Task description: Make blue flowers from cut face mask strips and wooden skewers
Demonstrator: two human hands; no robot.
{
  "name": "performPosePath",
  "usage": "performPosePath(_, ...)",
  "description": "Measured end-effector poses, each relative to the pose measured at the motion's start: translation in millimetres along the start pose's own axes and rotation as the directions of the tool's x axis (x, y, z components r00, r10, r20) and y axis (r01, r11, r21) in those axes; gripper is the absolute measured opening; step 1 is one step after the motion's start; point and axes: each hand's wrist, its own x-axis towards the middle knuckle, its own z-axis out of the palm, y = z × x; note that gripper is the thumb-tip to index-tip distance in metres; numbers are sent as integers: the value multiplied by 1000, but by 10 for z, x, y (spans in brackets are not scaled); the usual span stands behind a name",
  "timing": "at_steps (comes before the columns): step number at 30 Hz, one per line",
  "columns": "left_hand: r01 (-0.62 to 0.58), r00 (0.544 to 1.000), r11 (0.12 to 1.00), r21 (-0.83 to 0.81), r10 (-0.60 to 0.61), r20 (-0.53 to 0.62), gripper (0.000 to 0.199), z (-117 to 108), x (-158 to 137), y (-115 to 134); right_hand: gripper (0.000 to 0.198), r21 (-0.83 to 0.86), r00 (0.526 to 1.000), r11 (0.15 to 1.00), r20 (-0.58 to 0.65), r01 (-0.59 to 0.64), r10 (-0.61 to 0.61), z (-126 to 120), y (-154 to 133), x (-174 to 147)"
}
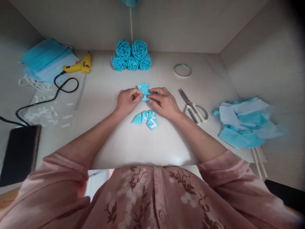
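There are two hands, one left hand [127, 101] and one right hand [165, 102], with one pleated blue piece [143, 86] between them and at least three small folded pieces [137, 119] below. The blue rosettes [132, 62] stacked on the one desk [111, 143] number five, two above three. One upright stick [131, 25] bears one blue tuft [130, 2]; two more sticks [256, 163] lie at the right. Count one yellow glue gun [84, 64], one phone [19, 152], one pair of scissors [190, 103] and one ring [182, 75]. The masks [45, 55], cut sheets [240, 135] and white scraps [66, 125] are several each, overlapping or too small for exact totals.
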Motion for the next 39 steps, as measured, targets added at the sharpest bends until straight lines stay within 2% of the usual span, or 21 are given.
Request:
performPosePath(7,-60,998,981,184,60,5,15,-24,-24,-37,35,-14,1000,1000,11,17,-17,-1,-8,-4)
performPosePath(13,-176,984,948,265,171,43,18,-12,-20,-55,35,-37,999,999,24,27,-26,-1,-22,-2)
performPosePath(17,-196,981,930,310,185,65,17,9,-12,-28,36,-43,999,999,32,25,-23,3,-28,2)
performPosePath(23,-203,978,914,350,208,22,15,50,-2,-10,35,-33,999,999,39,16,-14,14,-30,5)
performPosePath(27,-199,978,913,356,206,18,13,60,3,-17,36,-29,999,1000,47,6,-5,13,-37,9)
performPosePath(39,-106,993,937,334,84,79,15,53,23,14,46,2,996,1000,87,-7,7,22,-124,25)
